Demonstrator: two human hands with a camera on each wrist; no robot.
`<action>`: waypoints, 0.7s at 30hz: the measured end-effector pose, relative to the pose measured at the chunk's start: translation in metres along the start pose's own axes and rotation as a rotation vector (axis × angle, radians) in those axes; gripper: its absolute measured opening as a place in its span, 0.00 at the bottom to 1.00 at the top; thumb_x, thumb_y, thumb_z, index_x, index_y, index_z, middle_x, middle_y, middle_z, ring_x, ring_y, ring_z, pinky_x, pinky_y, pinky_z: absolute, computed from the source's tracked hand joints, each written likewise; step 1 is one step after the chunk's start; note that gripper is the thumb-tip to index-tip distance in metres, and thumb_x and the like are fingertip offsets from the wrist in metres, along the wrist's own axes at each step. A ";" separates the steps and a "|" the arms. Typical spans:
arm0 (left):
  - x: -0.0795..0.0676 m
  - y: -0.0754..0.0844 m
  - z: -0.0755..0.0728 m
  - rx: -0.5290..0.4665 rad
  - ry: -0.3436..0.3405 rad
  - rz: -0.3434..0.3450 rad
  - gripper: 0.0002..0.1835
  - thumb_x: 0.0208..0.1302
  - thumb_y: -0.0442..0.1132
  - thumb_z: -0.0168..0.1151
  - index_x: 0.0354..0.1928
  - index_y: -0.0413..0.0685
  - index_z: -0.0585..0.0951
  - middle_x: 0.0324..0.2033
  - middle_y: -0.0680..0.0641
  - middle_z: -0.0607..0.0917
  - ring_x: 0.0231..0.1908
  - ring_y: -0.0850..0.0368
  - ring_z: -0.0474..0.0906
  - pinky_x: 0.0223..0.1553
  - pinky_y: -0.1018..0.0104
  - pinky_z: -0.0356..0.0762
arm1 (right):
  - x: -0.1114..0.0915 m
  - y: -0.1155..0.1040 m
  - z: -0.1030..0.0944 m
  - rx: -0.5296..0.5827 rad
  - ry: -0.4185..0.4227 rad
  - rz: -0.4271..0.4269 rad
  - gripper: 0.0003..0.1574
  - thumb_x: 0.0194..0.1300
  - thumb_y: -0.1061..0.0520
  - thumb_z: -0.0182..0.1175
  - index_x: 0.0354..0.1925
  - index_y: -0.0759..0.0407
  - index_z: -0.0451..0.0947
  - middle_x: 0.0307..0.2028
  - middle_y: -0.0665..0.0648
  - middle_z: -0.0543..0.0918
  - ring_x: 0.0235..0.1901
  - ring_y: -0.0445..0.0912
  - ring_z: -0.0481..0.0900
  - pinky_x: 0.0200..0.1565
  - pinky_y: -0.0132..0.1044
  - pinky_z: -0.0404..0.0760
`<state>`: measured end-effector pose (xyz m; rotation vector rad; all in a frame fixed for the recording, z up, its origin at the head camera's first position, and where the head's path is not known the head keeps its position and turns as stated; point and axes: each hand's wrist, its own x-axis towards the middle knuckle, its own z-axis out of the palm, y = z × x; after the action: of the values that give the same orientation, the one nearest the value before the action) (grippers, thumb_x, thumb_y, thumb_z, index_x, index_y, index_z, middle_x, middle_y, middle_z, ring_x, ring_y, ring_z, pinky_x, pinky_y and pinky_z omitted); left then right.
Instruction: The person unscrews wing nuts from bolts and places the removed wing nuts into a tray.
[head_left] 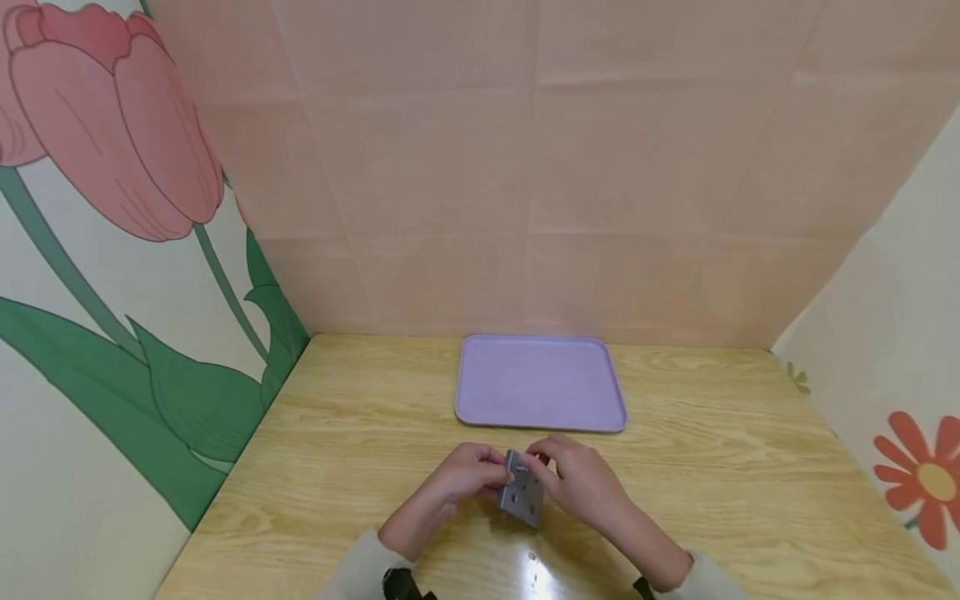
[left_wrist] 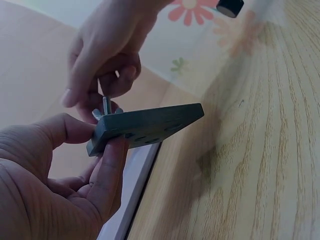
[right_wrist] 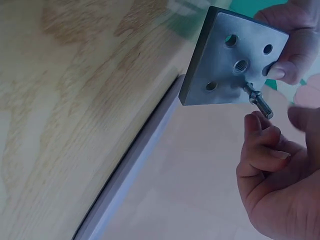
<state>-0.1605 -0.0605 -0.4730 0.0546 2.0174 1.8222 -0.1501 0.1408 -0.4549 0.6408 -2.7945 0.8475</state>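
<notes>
My left hand (head_left: pixel 468 473) holds a grey square metal plate (head_left: pixel 520 496) up off the table, pinching it near one corner between thumb and fingers. Several round holes go through the plate, with a threaded one at its middle. Out of a hole near the gripped edge sticks a threaded bolt (right_wrist: pixel 263 106), with a small winged nut (left_wrist: pixel 97 114) close to the plate face. My right hand (head_left: pixel 588 483) is right beside the bolt. In the right wrist view its thumb and bent fingers stand apart on either side of the bolt's free end.
A purple tray (head_left: pixel 540 383) lies on the wooden table (head_left: pixel 360 433), just beyond my hands. Behind it rises a pinkish covered wall (head_left: pixel 420 167). Flower-printed panels flank the table, a tulip (head_left: pixel 112 125) on the left and a red flower (head_left: pixel 930 479) on the right.
</notes>
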 end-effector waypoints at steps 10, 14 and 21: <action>0.002 0.000 0.000 0.011 -0.001 -0.004 0.12 0.55 0.32 0.67 0.41 0.31 0.84 0.33 0.46 0.87 0.32 0.57 0.84 0.35 0.63 0.86 | 0.003 0.001 -0.005 0.077 -0.154 0.176 0.27 0.79 0.40 0.48 0.27 0.51 0.81 0.20 0.44 0.76 0.23 0.41 0.73 0.28 0.37 0.73; 0.003 -0.001 -0.001 0.011 -0.009 0.000 0.12 0.55 0.32 0.67 0.41 0.31 0.85 0.34 0.46 0.87 0.33 0.57 0.85 0.35 0.64 0.86 | 0.002 0.001 -0.004 0.126 -0.195 0.225 0.31 0.77 0.35 0.48 0.28 0.52 0.82 0.19 0.47 0.79 0.20 0.40 0.72 0.24 0.35 0.71; 0.002 0.001 0.000 0.013 -0.004 -0.014 0.12 0.56 0.32 0.67 0.41 0.32 0.84 0.35 0.46 0.87 0.34 0.56 0.85 0.37 0.61 0.87 | 0.002 0.001 -0.003 0.180 -0.224 0.256 0.31 0.76 0.37 0.50 0.24 0.54 0.79 0.16 0.48 0.78 0.16 0.41 0.74 0.22 0.34 0.70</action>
<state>-0.1623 -0.0602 -0.4726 0.0478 2.0223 1.7986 -0.1520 0.1429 -0.4522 0.4297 -3.0734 1.1517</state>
